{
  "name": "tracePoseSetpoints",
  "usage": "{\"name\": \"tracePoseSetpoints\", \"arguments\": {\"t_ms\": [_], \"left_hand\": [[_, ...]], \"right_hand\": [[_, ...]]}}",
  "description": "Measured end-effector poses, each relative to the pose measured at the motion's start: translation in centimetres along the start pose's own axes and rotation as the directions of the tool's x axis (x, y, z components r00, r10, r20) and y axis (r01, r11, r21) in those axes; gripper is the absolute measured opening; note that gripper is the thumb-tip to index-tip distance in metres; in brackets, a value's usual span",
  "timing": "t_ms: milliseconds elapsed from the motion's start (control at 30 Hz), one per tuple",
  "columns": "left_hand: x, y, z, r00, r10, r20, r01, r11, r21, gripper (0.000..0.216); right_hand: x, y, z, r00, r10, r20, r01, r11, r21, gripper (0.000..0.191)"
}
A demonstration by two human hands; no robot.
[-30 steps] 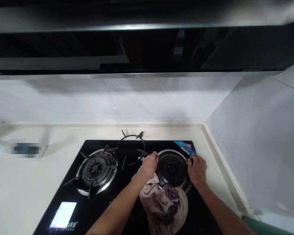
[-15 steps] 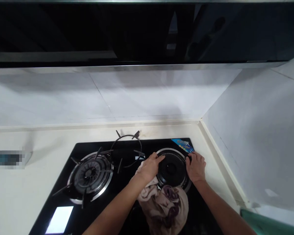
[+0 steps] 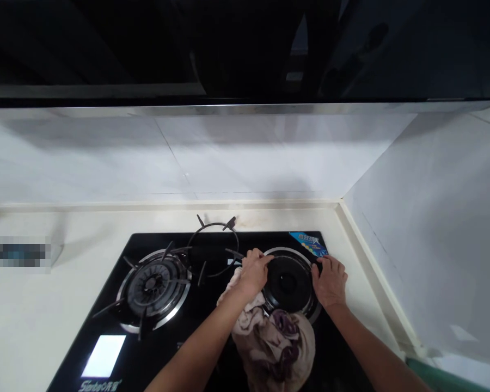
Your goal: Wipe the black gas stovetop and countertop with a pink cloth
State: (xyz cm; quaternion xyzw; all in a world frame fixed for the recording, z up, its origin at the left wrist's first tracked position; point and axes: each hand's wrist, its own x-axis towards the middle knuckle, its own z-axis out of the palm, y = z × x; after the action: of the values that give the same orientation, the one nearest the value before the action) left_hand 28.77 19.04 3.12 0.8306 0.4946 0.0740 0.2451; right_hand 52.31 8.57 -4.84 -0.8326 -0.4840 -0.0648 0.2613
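Observation:
On the right burner of the black glass hob, my left hand (image 3: 253,272) sits at the left edge of a round dark burner pan (image 3: 286,283) with a shiny rim. Its fingers are curled, and one finger lies over the rim. My right hand (image 3: 330,280) is bent around the opposite edge, thumb toward the pan. Both hands appear to grip the pan by its sides; the undersides of the fingers are hidden. A crumpled beige and purple cloth (image 3: 275,348) lies in front of the pan, and part of it passes under my left wrist.
A loose pan support ring (image 3: 213,224) lies at the back middle of the hob. The left burner (image 3: 151,286) carries its own support with prongs. A black range hood (image 3: 228,54) hangs overhead. A tiled wall (image 3: 441,218) closes the right side; pale countertop (image 3: 28,316) extends left.
The view has shifted a little, showing more of the hob's front left. My left finger has slid slightly back along the rim; my right hand keeps its place at the pan.

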Motion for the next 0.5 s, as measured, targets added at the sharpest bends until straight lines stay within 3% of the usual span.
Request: {"name": "tracePoseSetpoints", "arguments": {"t_ms": [500], "left_hand": [[-0.3,-1.5,1.5,0.990,0.065,-0.124,-0.066,0.998,-0.004,0.042]], "right_hand": [[-0.1,-0.1,-0.4,1.000,0.002,0.008,-0.002,1.000,-0.016,0.033]]}}
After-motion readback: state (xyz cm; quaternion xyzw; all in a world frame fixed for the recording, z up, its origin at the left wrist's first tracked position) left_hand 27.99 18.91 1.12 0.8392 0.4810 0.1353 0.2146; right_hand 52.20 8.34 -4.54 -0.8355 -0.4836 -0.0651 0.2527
